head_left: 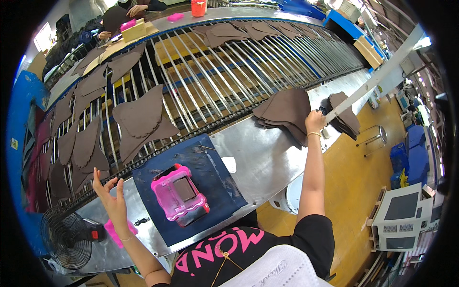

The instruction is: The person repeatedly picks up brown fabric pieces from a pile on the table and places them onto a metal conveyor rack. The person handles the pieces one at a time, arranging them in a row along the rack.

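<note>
My left hand (113,201) is raised at the left above the metal table, fingers spread and holding nothing. Next to it lies a dark blue mat (224,177) with a pink scalloped tray (165,193) on it. My right arm reaches far out to the right. My right hand (314,122) is curled closed at the right edge of a stack of brown cut leather-like pieces (285,110), beside a pale slanted post (370,81). What its fingers hold is hidden. A second brown stack (345,115) lies just beyond the post.
A conveyor of metal rods (205,76) runs behind the table, carrying several brown pieces (138,115). A black wire fan (67,234) stands at lower left, near a pink object (119,233). Across the conveyor, a person's hand (137,10) shows near a tan block (134,31).
</note>
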`<state>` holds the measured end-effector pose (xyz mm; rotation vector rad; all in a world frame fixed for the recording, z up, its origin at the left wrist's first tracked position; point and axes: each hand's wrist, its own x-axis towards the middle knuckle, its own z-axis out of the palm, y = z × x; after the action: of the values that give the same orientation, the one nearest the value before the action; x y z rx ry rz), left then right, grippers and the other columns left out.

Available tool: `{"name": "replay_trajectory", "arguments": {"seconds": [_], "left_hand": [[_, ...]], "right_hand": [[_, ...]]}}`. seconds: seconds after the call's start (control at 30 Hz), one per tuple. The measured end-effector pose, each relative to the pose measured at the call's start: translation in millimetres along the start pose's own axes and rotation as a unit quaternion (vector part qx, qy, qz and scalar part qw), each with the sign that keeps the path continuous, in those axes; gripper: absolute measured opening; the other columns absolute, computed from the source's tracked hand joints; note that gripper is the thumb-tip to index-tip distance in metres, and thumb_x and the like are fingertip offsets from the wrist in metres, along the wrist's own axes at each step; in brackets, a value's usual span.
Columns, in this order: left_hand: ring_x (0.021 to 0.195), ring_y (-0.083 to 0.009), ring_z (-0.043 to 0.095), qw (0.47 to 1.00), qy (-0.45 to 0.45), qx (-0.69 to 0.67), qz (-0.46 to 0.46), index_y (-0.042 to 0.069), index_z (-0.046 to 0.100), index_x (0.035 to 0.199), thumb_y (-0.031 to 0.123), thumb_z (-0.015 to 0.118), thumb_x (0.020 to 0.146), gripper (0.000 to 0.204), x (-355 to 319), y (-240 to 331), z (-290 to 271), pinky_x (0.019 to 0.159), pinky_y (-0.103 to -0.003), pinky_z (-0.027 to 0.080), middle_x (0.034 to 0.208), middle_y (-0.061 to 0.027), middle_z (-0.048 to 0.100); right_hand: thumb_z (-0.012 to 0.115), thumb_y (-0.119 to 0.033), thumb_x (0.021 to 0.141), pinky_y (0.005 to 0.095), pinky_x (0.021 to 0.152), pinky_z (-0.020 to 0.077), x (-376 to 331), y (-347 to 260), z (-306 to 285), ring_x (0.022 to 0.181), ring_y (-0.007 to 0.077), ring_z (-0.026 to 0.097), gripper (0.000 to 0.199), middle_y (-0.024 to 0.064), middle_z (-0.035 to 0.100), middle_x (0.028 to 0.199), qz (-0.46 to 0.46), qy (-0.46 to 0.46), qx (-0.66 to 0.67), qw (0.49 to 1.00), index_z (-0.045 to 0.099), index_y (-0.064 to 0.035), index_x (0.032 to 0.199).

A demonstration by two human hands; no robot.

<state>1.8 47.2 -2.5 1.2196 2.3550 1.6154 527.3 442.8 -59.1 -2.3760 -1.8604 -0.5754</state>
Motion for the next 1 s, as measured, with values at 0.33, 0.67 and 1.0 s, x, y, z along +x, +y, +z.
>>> {"name": "replay_trajectory", "arguments": {"seconds": [0.33,0.67,1.0], "left_hand": [[0.108,-0.0224,0.053,0.989,-0.09,-0.053,0.107,0.004,0.044,0.131,0.02,0.07,0.081,0.058,20.3,46.1,21.6,0.086,-0.032,0.045,0.124,-0.0116,0.047],[0.046,-0.0047,0.052,0.951,-0.083,-0.271,-0.128,0.0,0.057,0.106,0.012,0.063,0.088,0.023,13.5,52.3,-33.8,0.037,-0.017,0.039,0.078,-0.0006,0.061],[0.063,-0.0088,0.064,0.992,-0.008,-0.115,-0.058,-0.002,0.059,0.101,0.003,0.059,0.088,0.014,-25.7,46.7,-126.3,0.049,-0.018,0.044,0.081,-0.0022,0.061]], "right_hand": [[0.048,-0.021,0.095,0.0306,0.074,0.0451,-82.4,-60.3,-204.4,0.082,0.0255,0.06,0.032,0.0208,0.06,0.094,-0.272,0.004,0.508,0.817,0.05,0.0003,0.119],[0.06,-0.005,0.088,0.0196,0.07,0.0438,-200.0,-178.2,-225.7,0.082,0.0097,0.053,0.031,0.0061,0.058,0.097,-0.423,-0.225,0.724,0.496,0.048,0.0021,0.114],[0.068,0.001,0.075,0.0299,0.064,0.0498,-249.3,-211.6,-231.6,0.072,0.0256,0.065,0.022,0.0133,0.067,0.083,-0.614,-0.194,0.599,0.477,0.067,-0.0048,0.096]]}}
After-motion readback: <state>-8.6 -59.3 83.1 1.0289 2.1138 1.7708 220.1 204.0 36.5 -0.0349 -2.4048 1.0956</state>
